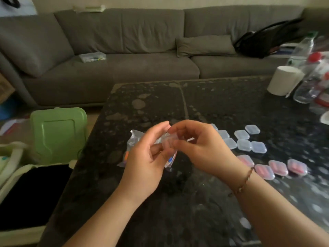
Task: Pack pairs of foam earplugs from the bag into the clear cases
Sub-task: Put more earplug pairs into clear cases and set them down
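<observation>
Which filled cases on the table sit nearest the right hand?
The pink-filled case just right of the right hand, at the row's left end. The other filled cases lie farther right.

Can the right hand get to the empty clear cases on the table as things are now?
Probably yes, once it lets go. The empty clear cases lie in the open on the table, just right of the right hand, nothing between. But that hand and the left hand are busy holding a clear case.

Single head view; faces forward-down over table [213, 107]; hands close; sofa [124, 41] behind.
</observation>
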`<action>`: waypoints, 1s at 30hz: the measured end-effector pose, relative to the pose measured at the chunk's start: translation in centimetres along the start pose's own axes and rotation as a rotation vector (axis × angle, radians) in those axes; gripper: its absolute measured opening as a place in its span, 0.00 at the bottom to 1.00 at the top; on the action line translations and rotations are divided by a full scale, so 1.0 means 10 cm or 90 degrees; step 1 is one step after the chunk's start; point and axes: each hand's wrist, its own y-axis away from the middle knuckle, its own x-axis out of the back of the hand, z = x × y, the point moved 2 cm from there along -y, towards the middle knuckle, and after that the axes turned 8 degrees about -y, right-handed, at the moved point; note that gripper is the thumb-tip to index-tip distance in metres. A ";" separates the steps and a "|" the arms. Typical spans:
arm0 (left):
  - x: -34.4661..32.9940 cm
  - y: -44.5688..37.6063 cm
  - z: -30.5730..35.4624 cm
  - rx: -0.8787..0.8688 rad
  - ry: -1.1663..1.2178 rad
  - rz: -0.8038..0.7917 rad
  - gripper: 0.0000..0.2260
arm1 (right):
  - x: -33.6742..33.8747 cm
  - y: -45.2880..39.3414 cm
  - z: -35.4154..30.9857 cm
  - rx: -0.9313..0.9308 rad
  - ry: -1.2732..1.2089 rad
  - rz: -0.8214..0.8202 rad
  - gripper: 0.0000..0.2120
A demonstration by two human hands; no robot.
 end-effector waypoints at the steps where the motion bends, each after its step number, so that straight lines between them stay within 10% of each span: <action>1: -0.07 0.04 0.03 -0.014 -0.037 0.008 0.22 | 0.07 0.06 0.02 -0.006 -0.001 -0.002 0.08; 6: -0.55 0.05 0.21 -0.049 -0.121 -0.009 0.18 | 0.62 0.36 0.13 -0.055 -0.016 0.036 0.08; 13: -1.57 -0.37 0.50 -0.018 -0.310 -0.183 0.17 | 1.80 0.65 0.62 -0.223 0.232 0.406 0.07; 19: -2.14 -0.81 0.37 -0.020 -0.534 -0.321 0.28 | 2.05 0.75 0.86 -0.409 0.364 0.321 0.11; 30: -2.26 -0.83 0.25 -0.086 -0.499 -0.244 0.33 | 2.03 0.70 0.89 -0.230 0.458 0.311 0.13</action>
